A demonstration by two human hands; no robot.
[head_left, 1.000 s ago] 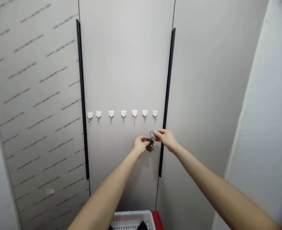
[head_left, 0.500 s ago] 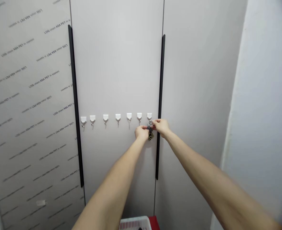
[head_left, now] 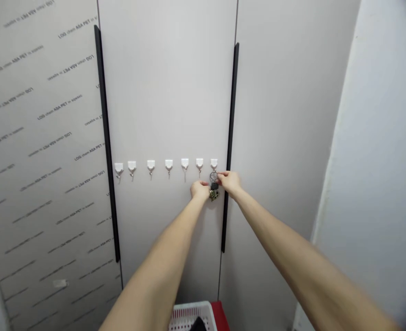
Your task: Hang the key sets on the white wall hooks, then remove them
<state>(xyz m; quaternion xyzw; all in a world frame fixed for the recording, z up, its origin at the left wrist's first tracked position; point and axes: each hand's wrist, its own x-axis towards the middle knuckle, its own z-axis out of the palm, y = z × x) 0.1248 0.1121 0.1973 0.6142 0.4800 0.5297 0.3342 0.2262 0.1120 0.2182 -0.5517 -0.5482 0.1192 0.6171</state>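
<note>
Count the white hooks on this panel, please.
7, left to right in one row: first hook, second, third, fourth, fifth, sixth, seventh nearest the right hand. None seems hidden.

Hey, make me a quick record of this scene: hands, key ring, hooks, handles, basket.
Right hand: appears to pinch the key ring
Left hand: beside the brass-coloured pieces; contact unclear
Key ring: at the rightmost hook, dark fob below; whether hooked on, unclear
Hooks: seven, white, one row
Handles: two, long, black, either side of the row
Basket: white, below, dark item inside
</note>
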